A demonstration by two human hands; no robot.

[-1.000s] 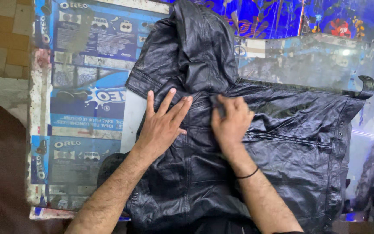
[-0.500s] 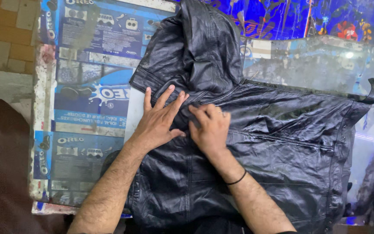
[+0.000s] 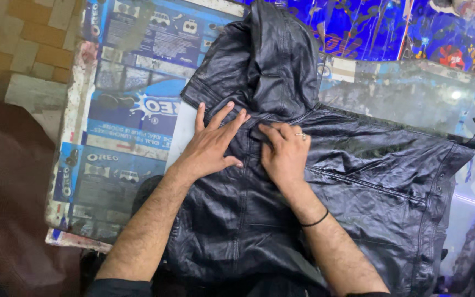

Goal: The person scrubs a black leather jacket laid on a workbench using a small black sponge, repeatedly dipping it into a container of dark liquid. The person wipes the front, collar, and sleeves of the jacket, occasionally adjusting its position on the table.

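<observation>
Head view first: I am looking down at a black jacket (image 3: 358,192) lying spread across the table (image 3: 78,148), its hood (image 3: 273,60) bunched toward the far edge and its body running off to my right. I am pressing my left hand (image 3: 211,144) flat on the jacket just below the hood, fingers spread wide and gripping nothing. My right hand (image 3: 285,154) is lying just beside it, fingers curled and pinching a fold of the jacket near the collar; a ring (image 3: 300,134) and a dark wristband (image 3: 314,221) are showing on it. Printed blue sheets (image 3: 127,104) are covering the table on my left.
</observation>
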